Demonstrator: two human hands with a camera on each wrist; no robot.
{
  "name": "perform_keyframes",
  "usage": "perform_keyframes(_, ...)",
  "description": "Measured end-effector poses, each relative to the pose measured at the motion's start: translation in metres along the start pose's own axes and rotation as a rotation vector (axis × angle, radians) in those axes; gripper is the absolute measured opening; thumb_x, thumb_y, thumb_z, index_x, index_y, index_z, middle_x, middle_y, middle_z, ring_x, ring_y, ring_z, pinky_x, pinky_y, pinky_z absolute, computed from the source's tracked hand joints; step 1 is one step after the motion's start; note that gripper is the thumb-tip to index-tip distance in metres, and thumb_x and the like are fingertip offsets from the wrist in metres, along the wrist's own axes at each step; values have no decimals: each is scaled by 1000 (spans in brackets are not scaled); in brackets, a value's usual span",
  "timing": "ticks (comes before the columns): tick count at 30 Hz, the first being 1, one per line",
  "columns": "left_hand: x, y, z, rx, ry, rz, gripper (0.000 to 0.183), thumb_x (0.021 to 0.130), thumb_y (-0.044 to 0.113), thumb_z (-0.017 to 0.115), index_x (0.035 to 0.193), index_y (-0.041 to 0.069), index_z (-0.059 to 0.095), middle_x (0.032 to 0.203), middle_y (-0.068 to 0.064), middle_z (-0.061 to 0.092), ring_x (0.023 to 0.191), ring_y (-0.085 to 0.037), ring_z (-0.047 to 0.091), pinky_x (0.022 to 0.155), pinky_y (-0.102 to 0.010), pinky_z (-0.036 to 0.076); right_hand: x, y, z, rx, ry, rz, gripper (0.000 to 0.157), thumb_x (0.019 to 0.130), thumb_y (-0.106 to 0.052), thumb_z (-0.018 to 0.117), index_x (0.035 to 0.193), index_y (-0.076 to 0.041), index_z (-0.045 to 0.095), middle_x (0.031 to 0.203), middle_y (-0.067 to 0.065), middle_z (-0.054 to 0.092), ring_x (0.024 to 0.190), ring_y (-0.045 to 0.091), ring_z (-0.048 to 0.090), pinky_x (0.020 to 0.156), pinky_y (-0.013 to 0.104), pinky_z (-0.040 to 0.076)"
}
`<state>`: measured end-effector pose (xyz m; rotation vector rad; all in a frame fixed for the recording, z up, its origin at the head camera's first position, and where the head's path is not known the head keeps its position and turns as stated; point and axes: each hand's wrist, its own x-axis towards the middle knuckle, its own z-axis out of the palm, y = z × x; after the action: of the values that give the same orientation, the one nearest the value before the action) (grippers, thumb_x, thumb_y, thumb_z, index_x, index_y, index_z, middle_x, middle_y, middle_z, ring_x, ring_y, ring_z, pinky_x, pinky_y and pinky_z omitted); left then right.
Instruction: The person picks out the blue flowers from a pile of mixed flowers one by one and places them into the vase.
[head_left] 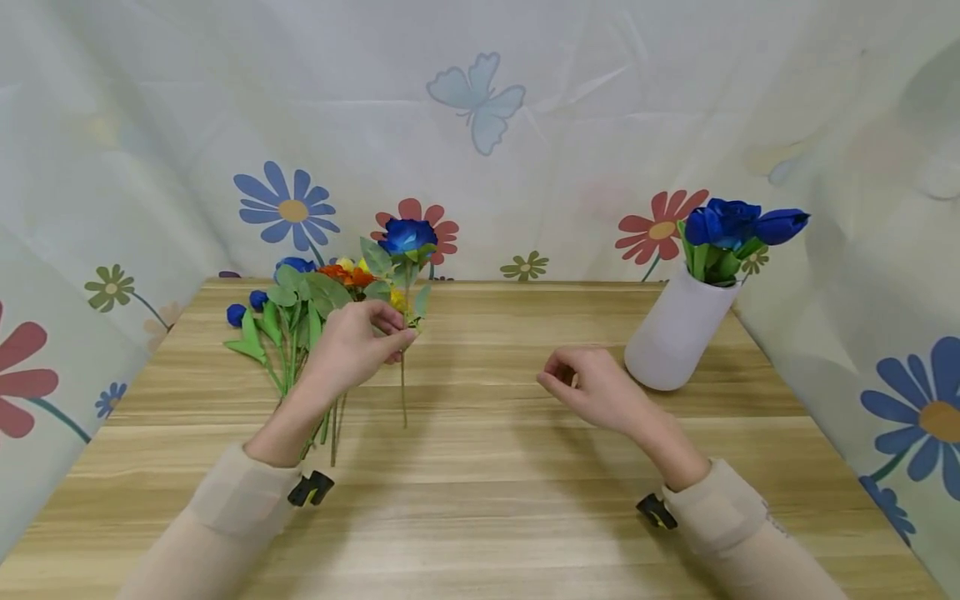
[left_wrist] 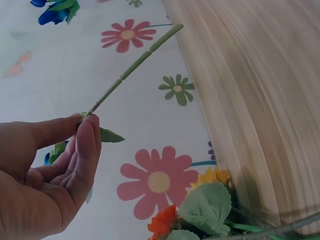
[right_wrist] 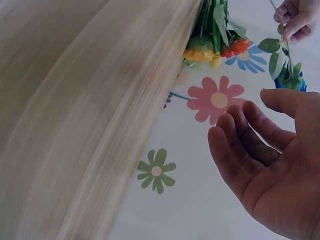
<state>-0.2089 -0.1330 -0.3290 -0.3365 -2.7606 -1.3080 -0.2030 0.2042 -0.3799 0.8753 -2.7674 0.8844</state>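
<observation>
Between thumb and fingers, my left hand (head_left: 363,337) pinches the stem of a blue rose (head_left: 407,237), its bloom up and the thin stem hanging down over the table. In the left wrist view the bare stem (left_wrist: 135,66) runs out past the fingertips. My right hand (head_left: 596,385) hovers over the table's right half, fingers loosely curled and holding nothing; the right wrist view shows its bare palm (right_wrist: 280,190). Close to its right, a white vase (head_left: 678,329) leans to the right with several blue flowers (head_left: 723,223) in it.
Left of and behind my left hand lies a pile of artificial flowers: blue buds (head_left: 236,315), orange blooms (head_left: 352,276), yellow ones and green leaves (head_left: 251,337). The wooden table (head_left: 480,500) ends at a flower-printed curtain (head_left: 570,108) behind and on both sides.
</observation>
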Motion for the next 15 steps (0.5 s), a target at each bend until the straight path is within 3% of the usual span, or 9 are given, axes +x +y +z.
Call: perform_keyframes(15, 2, 9, 19, -110, -42, 9, 18, 94, 15, 78, 103, 3, 68, 90, -8, 72, 67, -16, 72, 63, -36, 59, 9, -21, 11, 73, -92, -37, 8, 99, -15, 71, 92, -12, 71, 80, -10, 64, 75, 8, 61, 65, 28, 54)
